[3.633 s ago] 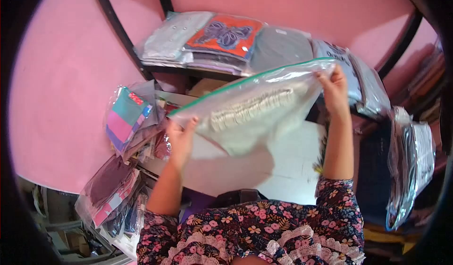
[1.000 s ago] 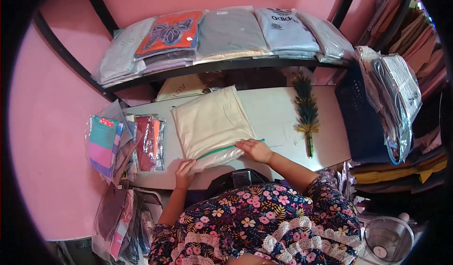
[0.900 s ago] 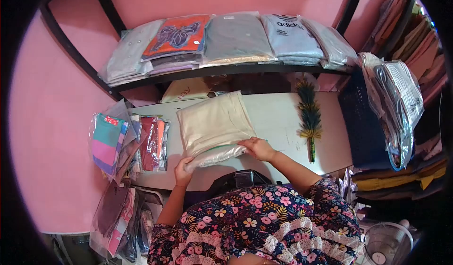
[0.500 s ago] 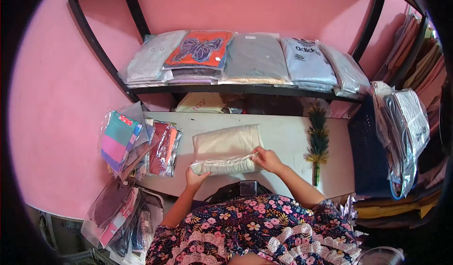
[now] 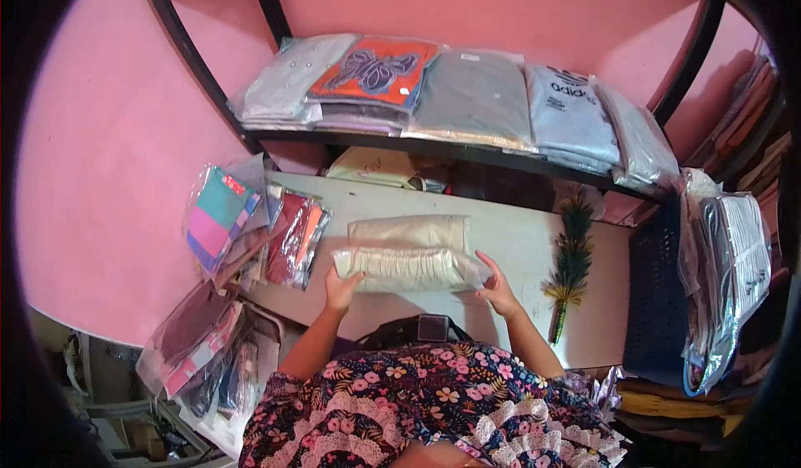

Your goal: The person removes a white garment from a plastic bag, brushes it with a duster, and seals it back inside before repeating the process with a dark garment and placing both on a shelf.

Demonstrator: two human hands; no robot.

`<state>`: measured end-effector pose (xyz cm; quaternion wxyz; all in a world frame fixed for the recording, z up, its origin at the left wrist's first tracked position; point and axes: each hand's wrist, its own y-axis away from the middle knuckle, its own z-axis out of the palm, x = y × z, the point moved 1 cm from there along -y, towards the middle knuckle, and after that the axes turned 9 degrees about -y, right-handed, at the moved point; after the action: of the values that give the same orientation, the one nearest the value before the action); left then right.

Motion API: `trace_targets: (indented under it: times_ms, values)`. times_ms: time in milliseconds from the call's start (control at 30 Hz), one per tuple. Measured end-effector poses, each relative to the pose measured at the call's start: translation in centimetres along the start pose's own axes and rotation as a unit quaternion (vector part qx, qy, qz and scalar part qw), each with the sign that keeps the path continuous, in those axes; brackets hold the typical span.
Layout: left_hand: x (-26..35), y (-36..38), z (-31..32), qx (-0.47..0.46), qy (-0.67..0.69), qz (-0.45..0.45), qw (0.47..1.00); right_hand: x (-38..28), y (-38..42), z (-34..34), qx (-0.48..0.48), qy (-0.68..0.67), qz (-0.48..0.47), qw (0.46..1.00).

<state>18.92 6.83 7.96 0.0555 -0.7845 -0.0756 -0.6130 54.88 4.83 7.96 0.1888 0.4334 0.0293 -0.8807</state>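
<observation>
A folded cream garment with a gathered, elastic-looking band, in a clear plastic bag (image 5: 409, 269), is in front of me on the white table (image 5: 534, 276). Its near part is lifted and tilted, while the flat far part lies behind it. My left hand (image 5: 340, 291) grips the bag's left end, thumb on the near side. At the other end, my right hand (image 5: 499, 289) holds the plastic corner between thumb and fingers.
Bagged clothes (image 5: 292, 234) are piled at the table's left, above another bagged heap (image 5: 196, 334). A green feather duster (image 5: 571, 251) lies right, beside a blue basket (image 5: 659, 301) with packaged clothes. Behind, a black-framed shelf (image 5: 400, 141) carries several bagged garments.
My right hand has moved from the band to the bag's right end. The near part of the package is now raised toward me, and the view has shifted slightly.
</observation>
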Motion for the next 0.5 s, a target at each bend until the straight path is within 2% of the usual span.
trace_targets:
  times_ms: [100, 133, 200, 233, 300, 333, 400, 433, 500]
  values:
    - [1.8, -0.4, 0.7, 0.005, 0.061, -0.003, 0.998, 0.9, -2.6, 0.0, -0.02, 0.033, -0.118, 0.992]
    - [1.8, -0.6, 0.7, 0.018, 0.055, -0.001, 0.998, 0.7, -3.4, 0.4, -0.024, 0.031, -0.112, 0.993]
    - [2.1, -0.8, 0.5, 0.036, 0.048, 0.0, 0.998, 0.5, -4.6, 0.9, -0.015, 0.129, -0.126, 0.984]
    - [2.3, -0.9, 0.5, 0.028, 0.049, -0.01, 0.998, 1.0, -5.3, 0.5, -0.019, 0.127, -0.123, 0.984]
    - [2.6, -1.1, 0.5, 0.031, 0.053, -0.015, 0.998, 2.5, -7.5, -0.9, -0.022, 0.166, -0.005, 0.986]
    - [2.8, -1.2, 0.4, 0.036, 0.051, -0.002, 0.998, 2.3, -7.9, -0.6, -0.032, 0.169, -0.005, 0.985]
    - [3.2, -1.5, -0.1, 0.053, 0.053, 0.014, 0.997, 1.9, -8.5, 0.3, -0.043, 0.169, -0.084, 0.981]
    - [3.8, -1.6, -0.2, 0.042, 0.073, 0.013, 0.996, 1.3, -8.8, 1.3, -0.053, 0.174, -0.083, 0.98]
    - [4.5, -2.5, -0.8, 0.036, 0.098, 0.017, 0.994, -0.3, -9.0, 3.8, -0.083, 0.194, -0.144, 0.967]
